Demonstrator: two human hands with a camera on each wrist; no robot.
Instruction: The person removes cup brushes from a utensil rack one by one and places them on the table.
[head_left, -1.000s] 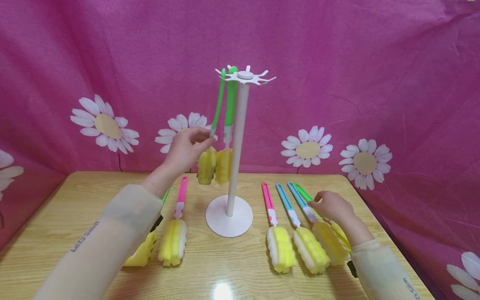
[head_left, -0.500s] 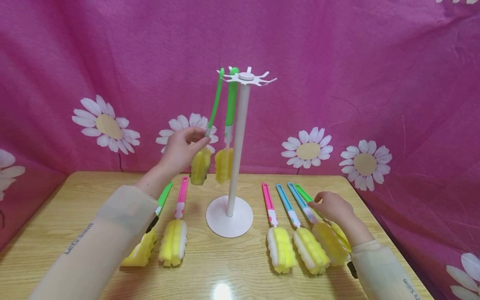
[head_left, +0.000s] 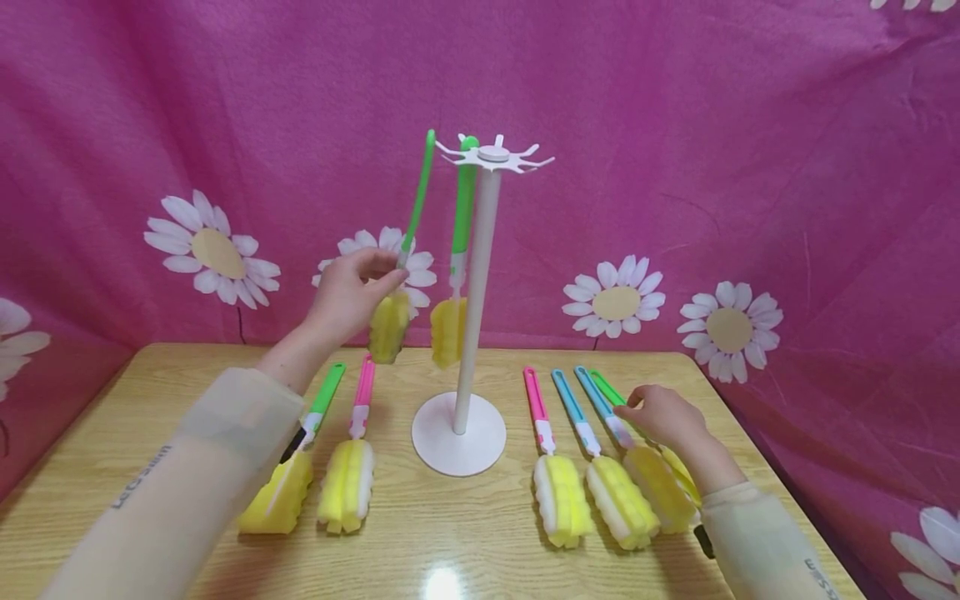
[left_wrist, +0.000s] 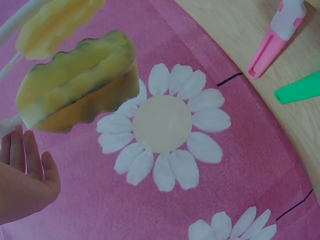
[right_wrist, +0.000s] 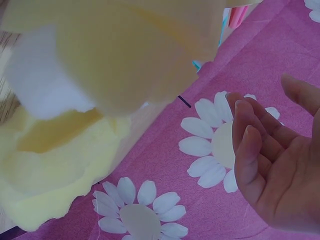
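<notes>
My left hand (head_left: 348, 290) pinches a green-handled sponge bottle brush (head_left: 420, 196) at its pale neck, sponge end down. The brush's top sits just left of the hook tips of a white hanging stand (head_left: 475, 325). Another green-handled sponge brush (head_left: 462, 208) hangs from the stand beside the pole. In the left wrist view, the held brush's yellow sponge head (left_wrist: 80, 82) shows dark stains. At the right, my right hand (head_left: 671, 418) hovers by a blue-handled sponge brush (head_left: 602, 402) and a green-handled one (head_left: 607, 386); its fingers, loosely curled in the right wrist view, hold nothing.
Left of the stand's round base (head_left: 435, 446) lie a pink-handled sponge brush (head_left: 347, 483) and a green-handled one (head_left: 288, 492), partly behind my left sleeve. Right of it lie another pink-handled brush (head_left: 562, 500) and a blue-handled one (head_left: 622, 504). A flowered pink cloth (head_left: 675, 167) hangs behind the table.
My left hand has moved left with the green-handled brush, whose top has gone from among the stand's hooks to just outside them. The right hand has hardly moved.
</notes>
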